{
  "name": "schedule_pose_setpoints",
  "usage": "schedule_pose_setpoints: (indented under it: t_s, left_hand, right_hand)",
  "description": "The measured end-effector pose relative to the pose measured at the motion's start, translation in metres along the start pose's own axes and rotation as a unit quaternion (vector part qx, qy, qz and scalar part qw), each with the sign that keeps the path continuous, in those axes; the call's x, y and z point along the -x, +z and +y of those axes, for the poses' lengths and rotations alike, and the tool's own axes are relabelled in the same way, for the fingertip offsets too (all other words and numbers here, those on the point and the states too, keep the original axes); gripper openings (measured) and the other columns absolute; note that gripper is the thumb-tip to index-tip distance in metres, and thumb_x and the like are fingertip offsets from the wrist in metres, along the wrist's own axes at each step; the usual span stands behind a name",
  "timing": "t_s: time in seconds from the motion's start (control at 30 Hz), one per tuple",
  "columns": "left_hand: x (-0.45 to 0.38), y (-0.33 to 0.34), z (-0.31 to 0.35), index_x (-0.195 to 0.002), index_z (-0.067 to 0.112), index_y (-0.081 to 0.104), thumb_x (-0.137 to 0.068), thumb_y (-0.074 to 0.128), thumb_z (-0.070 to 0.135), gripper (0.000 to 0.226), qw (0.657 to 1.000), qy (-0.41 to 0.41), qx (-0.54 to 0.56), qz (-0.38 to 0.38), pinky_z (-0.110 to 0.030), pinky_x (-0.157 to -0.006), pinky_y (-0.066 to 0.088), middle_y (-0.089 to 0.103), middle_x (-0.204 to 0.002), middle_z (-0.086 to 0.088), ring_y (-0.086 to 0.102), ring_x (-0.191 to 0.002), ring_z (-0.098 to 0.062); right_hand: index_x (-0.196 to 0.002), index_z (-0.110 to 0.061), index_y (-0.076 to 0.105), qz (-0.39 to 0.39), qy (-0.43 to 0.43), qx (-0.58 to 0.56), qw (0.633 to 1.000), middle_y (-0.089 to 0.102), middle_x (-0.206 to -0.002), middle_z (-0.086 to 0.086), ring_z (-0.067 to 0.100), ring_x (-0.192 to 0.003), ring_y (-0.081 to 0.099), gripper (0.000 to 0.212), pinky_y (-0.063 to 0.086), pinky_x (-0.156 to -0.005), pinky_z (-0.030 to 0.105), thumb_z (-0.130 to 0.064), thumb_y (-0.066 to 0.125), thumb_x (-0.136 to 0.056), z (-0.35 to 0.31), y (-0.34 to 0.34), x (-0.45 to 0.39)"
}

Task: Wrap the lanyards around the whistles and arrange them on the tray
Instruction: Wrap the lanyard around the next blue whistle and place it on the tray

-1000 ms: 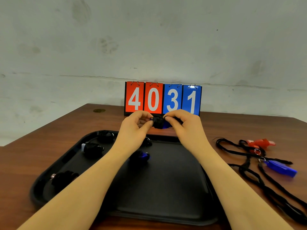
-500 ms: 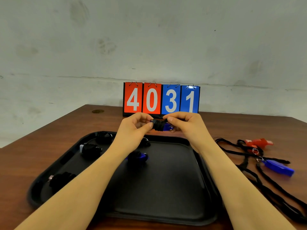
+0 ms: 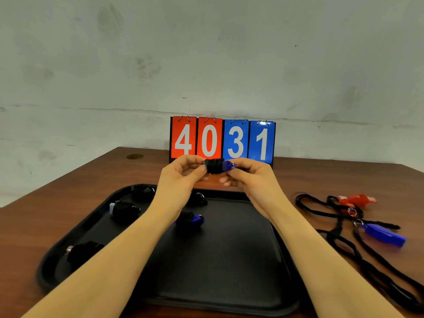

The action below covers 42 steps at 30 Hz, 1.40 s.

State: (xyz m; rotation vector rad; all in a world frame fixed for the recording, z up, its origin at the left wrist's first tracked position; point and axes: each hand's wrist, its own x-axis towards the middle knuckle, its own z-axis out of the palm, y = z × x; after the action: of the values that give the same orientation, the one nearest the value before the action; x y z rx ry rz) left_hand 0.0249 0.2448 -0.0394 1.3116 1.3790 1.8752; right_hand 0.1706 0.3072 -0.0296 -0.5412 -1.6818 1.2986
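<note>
Nearest me lies the flat black plastic tray [image 3: 229, 290], with its right and near parts bare, I judge so the next bundles have room. On its left side sit the finished pieces: a black-wrapped whistle with a metal ring [image 3: 82, 250], a wrapped whistle with a pale end [image 3: 125, 210], a wrapped blue whistle [image 3: 191, 221] towards the middle, and two more dark bundles at the far rim, half hidden by my wrist. To my right, off the tray on the brown wooden table [image 3: 46, 216], the loose blue plastic whistle [image 3: 385, 235] and the red plastic whistle [image 3: 358, 199] wait with their black cords spread out, within easy reach. Above the tray's far edge, my left hand [image 3: 181, 177] pinches the corded end of the blue whistle bound in black lanyard [image 3: 218, 166], and my right hand [image 3: 247, 177] pinches its bare blue ring end, keeping the turns from slipping. Behind stands the red-and-blue flip scoreboard [image 3: 222, 141] reading 4031.
</note>
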Motion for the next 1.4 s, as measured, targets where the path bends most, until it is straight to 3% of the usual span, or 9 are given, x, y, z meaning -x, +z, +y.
schedule_pose_setpoints:
  t_s: [0.2, 0.4, 0.53, 0.77, 0.83, 0.97, 1.07, 1.23, 1.4]
  left_hand:
    - [0.0000, 0.0001, -0.0005, -0.095, 0.019, 0.061, -0.086, 0.060, 0.007, 0.015, 0.999, 0.028, -0.025, 0.017, -0.018, -0.073, 0.055, 0.067, -0.092, 0.001, 0.067, -0.072, -0.006]
    - [0.0003, -0.0015, -0.0009, -0.092, 0.006, 0.057, -0.087, 0.054, -0.001, 0.009, 0.999, -0.005, 0.033, -0.037, -0.031, -0.075, 0.056, 0.066, -0.091, -0.010, 0.068, -0.074, -0.020]
    - [0.0006, -0.0009, 0.0013, -0.088, 0.005, 0.055, -0.079, 0.065, 0.014, 0.016, 0.996, -0.036, 0.053, -0.056, -0.035, -0.076, 0.056, 0.067, -0.082, -0.008, 0.068, -0.071, -0.021]
    - [0.0030, -0.0005, -0.0005, -0.114, 0.021, 0.057, -0.081, 0.063, 0.003, 0.037, 0.991, -0.035, 0.042, -0.120, -0.036, -0.083, 0.056, 0.058, -0.109, -0.007, 0.065, -0.100, -0.020]
    - [0.0049, 0.0011, -0.0006, -0.112, 0.024, 0.060, -0.084, 0.061, 0.004, 0.034, 0.990, -0.027, 0.027, -0.138, -0.033, -0.083, 0.056, 0.058, -0.115, -0.005, 0.063, -0.104, -0.019]
    - [0.0035, 0.0012, -0.0022, -0.112, 0.027, 0.060, -0.084, 0.064, 0.013, 0.032, 0.993, 0.000, -0.060, -0.097, -0.031, -0.093, 0.050, 0.061, -0.116, 0.007, 0.059, -0.108, -0.012]
    - [0.0029, 0.0006, -0.0032, -0.110, 0.027, 0.057, -0.082, 0.066, 0.015, 0.032, 0.989, 0.029, -0.121, -0.082, -0.019, -0.083, 0.048, 0.059, -0.116, 0.008, 0.059, -0.105, -0.012]
    - [0.0038, 0.0015, -0.0033, -0.104, 0.021, 0.055, -0.080, 0.068, 0.013, 0.029, 0.984, 0.047, -0.147, -0.083, -0.026, -0.072, 0.058, 0.059, -0.107, 0.002, 0.067, -0.080, -0.018]
    - [0.0052, 0.0012, -0.0013, -0.102, 0.018, 0.053, -0.080, 0.068, 0.010, 0.027, 0.985, 0.046, -0.132, -0.101, -0.025, -0.061, 0.057, 0.062, -0.103, 0.004, 0.067, -0.075, -0.014]
  right_hand:
    - [-0.097, -0.013, 0.067, -0.007, -0.008, -0.015, 1.000, 0.071, -0.079, 0.006, 0.019, -0.078, 0.067, 0.017, 0.055, -0.082, 0.032, -0.006, 0.062, -0.083, 0.0004, 0.0019, 0.0013]
    - [-0.093, -0.018, 0.068, 0.004, -0.036, 0.087, 0.996, 0.069, -0.075, 0.002, 0.011, -0.072, 0.065, 0.015, 0.054, -0.074, 0.020, -0.008, 0.063, -0.083, -0.0047, -0.0008, 0.0025]
    - [-0.092, -0.020, 0.068, -0.021, -0.030, 0.109, 0.993, 0.070, -0.080, 0.001, 0.011, -0.074, 0.066, 0.016, 0.054, -0.074, 0.020, -0.008, 0.064, -0.083, -0.0065, -0.0019, 0.0045]
    - [-0.084, -0.021, 0.070, 0.012, -0.004, 0.075, 0.997, 0.067, -0.066, 0.002, 0.010, -0.062, 0.060, 0.014, 0.054, -0.068, 0.023, -0.009, 0.064, -0.082, -0.0057, -0.0037, 0.0027]
    - [-0.083, -0.021, 0.071, 0.011, -0.005, 0.062, 0.998, 0.067, -0.067, 0.003, 0.011, -0.061, 0.060, 0.014, 0.054, -0.065, 0.023, -0.009, 0.064, -0.083, -0.0058, -0.0044, 0.0025]
    - [-0.087, -0.020, 0.071, 0.009, -0.001, 0.062, 0.998, 0.067, -0.067, 0.002, 0.010, -0.061, 0.060, 0.013, 0.054, -0.065, 0.020, -0.010, 0.064, -0.083, -0.0054, -0.0028, 0.0027]
    - [-0.085, -0.020, 0.071, 0.010, 0.002, 0.085, 0.996, 0.067, -0.066, 0.001, 0.008, -0.060, 0.060, 0.013, 0.055, -0.066, 0.019, -0.009, 0.064, -0.082, -0.0058, -0.0011, 0.0025]
    - [-0.080, -0.013, 0.070, 0.022, 0.004, 0.121, 0.992, 0.067, -0.068, 0.006, 0.010, -0.058, 0.060, 0.008, 0.052, -0.057, 0.018, -0.008, 0.065, -0.082, -0.0041, 0.0022, 0.0020]
    - [-0.082, -0.013, 0.067, 0.029, 0.018, 0.131, 0.991, 0.069, -0.071, 0.005, 0.012, -0.062, 0.065, 0.003, 0.053, -0.054, 0.018, -0.010, 0.066, -0.081, -0.0056, 0.0033, 0.0012]
